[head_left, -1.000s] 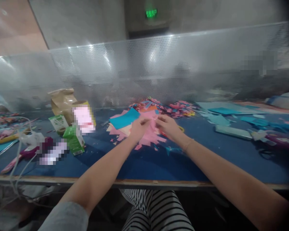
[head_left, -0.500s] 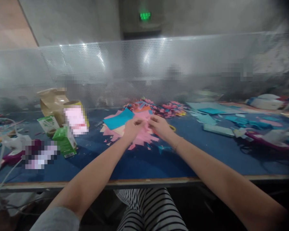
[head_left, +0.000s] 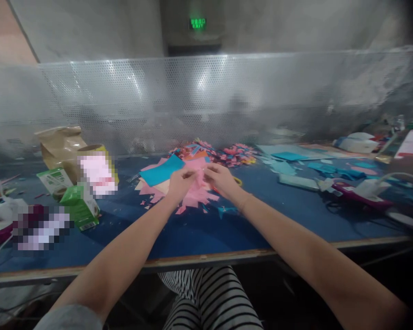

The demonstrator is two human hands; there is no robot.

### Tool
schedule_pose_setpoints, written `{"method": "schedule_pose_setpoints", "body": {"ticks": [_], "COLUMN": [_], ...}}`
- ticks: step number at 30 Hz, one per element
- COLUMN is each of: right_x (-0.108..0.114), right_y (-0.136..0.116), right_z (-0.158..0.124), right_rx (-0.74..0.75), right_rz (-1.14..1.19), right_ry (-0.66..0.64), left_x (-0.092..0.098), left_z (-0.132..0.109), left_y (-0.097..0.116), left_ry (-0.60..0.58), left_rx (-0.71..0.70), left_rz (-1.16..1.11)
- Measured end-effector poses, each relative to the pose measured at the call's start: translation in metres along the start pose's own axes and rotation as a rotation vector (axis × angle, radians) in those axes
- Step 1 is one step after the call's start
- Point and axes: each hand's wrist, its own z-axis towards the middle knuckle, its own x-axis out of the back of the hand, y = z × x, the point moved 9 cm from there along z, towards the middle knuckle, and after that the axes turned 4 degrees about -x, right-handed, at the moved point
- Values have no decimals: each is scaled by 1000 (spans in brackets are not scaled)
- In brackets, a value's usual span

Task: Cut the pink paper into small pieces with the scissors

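Over a heap of cut pink paper [head_left: 192, 197] in the middle of the table, my left hand [head_left: 181, 183] and my right hand [head_left: 223, 181] face each other. Fingers of both are pinched together around a pink paper piece [head_left: 200, 173] between them; blur hides its exact shape. Beside my left hand a blue sheet [head_left: 162, 170] lies across the heap. Partly covered by my right hand is a yellow loop [head_left: 239, 182], seemingly a scissors handle. Small blue scraps [head_left: 223, 211] lie just in front of that hand.
Behind the heap are piles of small colourful cut pieces [head_left: 236, 155]. Left stand a brown paper bag [head_left: 62, 144], a green box [head_left: 80, 208] and a tape roll. Blue sheets [head_left: 291, 156] and a purple corded tool [head_left: 356, 192] lie right. A perforated metal screen [head_left: 189, 101] closes the back.
The whole view has shifted, so the table and hands sit slightly further left. Both hands keep nearly the same pinched pose over the pink heap.
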Motion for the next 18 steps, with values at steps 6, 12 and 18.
{"method": "schedule_pose_setpoints", "body": {"ticks": [6, 12, 18], "right_x": [3, 5, 5], "right_y": [0, 1, 3], "right_z": [1, 2, 3], "right_rx": [14, 7, -22], "right_rz": [13, 15, 14], "right_ry": [24, 41, -1], "left_x": [0, 0, 0], "left_z": [-1, -1, 1], "left_y": [4, 6, -2], "left_ry": [0, -19, -22], "left_rx": [6, 4, 19], "left_rz": [15, 51, 20]}}
